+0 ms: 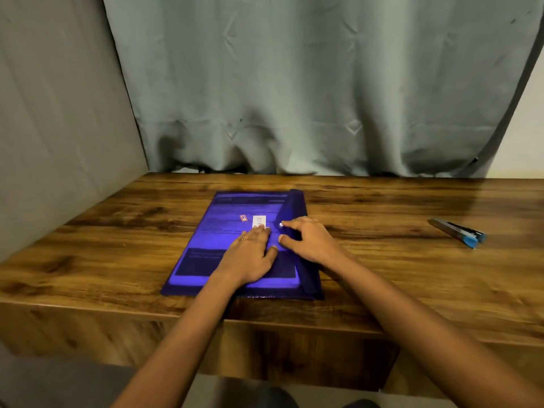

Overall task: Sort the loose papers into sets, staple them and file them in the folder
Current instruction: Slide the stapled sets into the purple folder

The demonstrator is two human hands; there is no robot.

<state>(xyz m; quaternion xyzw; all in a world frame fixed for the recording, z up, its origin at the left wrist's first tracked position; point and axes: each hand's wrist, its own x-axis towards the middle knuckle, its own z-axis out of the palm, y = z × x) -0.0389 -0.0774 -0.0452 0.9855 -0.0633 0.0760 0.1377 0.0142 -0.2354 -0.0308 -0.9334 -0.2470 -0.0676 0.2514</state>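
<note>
Both hands rest on the folder [212,231], which lies flat on the tabletop [382,275] directly beneath them. Its long axis runs away from the person, tilted slightly to the right at the far end.

Left hand [250,251]: spread flat, palm down on the translucent cover, fingers straight and pointing away. The fingertips touch the near end of a white label [259,220]; a small red sticker [243,218] sits just to that label's left. It holds nothing and presses the cover down.

Right hand [309,240]: just beside the left, thumbs nearly meeting. Its fingers are curled over the flap [294,207], which runs along the folder's right long edge, with the thumb set opposite the forefinger on the flap's inner edge. This reads as a pinch on the flap. A small white spot [281,224] at the forefinger tip may be a snap or a nail; it cannot be told which.

Papers [200,260] show through the cover as dark printed blocks, under and to the left of the left hand. No loose sheets are visible on the tabletop.

Stapler [457,232]: lying well apart to the right of the right hand, untouched.

Judgement: filing appears done, and fastening the flap is the step in hand. That move turns on the flap folding leftward across the long edge onto the cover. The right hand is the nearer one, while the left steadies the folder.
</note>
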